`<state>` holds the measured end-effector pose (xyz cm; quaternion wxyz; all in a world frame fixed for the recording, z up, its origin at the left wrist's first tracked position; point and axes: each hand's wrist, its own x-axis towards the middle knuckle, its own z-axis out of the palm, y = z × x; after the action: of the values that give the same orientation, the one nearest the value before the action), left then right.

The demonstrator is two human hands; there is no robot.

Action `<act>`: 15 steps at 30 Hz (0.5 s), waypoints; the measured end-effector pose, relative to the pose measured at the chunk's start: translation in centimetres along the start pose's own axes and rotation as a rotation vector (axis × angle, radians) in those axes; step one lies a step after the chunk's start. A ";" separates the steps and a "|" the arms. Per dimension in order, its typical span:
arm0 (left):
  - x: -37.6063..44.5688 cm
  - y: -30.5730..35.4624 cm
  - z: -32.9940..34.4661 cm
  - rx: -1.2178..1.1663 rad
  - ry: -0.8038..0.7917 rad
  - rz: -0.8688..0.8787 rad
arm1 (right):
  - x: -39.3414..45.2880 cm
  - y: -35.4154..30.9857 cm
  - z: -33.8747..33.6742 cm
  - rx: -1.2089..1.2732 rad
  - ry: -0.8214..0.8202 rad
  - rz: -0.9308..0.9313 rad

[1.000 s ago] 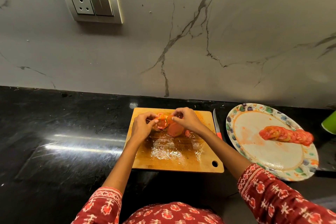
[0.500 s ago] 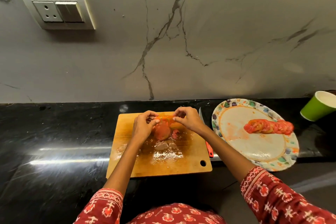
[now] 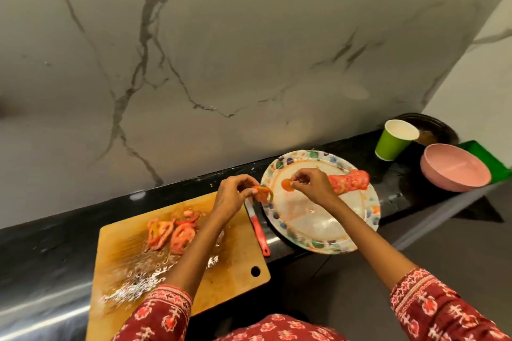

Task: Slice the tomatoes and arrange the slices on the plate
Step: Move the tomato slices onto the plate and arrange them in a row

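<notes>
Right hand (image 3: 310, 185) pinches a tomato slice (image 3: 287, 185) over the plate (image 3: 318, 232). Left hand (image 3: 235, 194) pinches further slices (image 3: 263, 193) at the plate's left rim. A row of slices (image 3: 350, 180) lies on the plate's far side, partly hidden by the right hand. Loose cut pieces (image 3: 171, 232) remain on the wet board (image 3: 235, 257). Knife (image 3: 257, 225) lies between board and plate. On the worktop (image 3: 41, 252), right of the plate: green cup (image 3: 393, 141), pink bowl (image 3: 454, 167).

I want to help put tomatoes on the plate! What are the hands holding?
Each pinches a tomato slice by its edge: left hand one at the plate's rim, right hand another over it.
</notes>
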<state>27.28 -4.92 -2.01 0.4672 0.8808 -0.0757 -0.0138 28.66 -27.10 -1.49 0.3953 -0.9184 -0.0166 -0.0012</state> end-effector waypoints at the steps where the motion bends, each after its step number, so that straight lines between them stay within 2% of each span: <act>1: 0.6 0.4 1.0 0.020 -0.036 0.022 | 0.1 0.9 -1.1 -0.010 0.016 0.034; 8: 3.4 3.6 6.7 0.261 -0.263 0.128 | 1.2 5.8 -5.5 -0.038 0.055 0.168; 11: 4.6 4.6 8.7 0.350 -0.293 0.190 | 1.6 6.6 -6.1 -0.023 0.052 0.188; 15: 6.2 5.0 10.8 0.358 -0.275 0.171 | 1.9 7.5 -6.7 -0.019 0.062 0.188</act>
<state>31.80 -17.43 -3.69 0.2882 0.9298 -0.2143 -0.0804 30.85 -37.07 -2.35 0.3854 -0.9191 0.0819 0.0073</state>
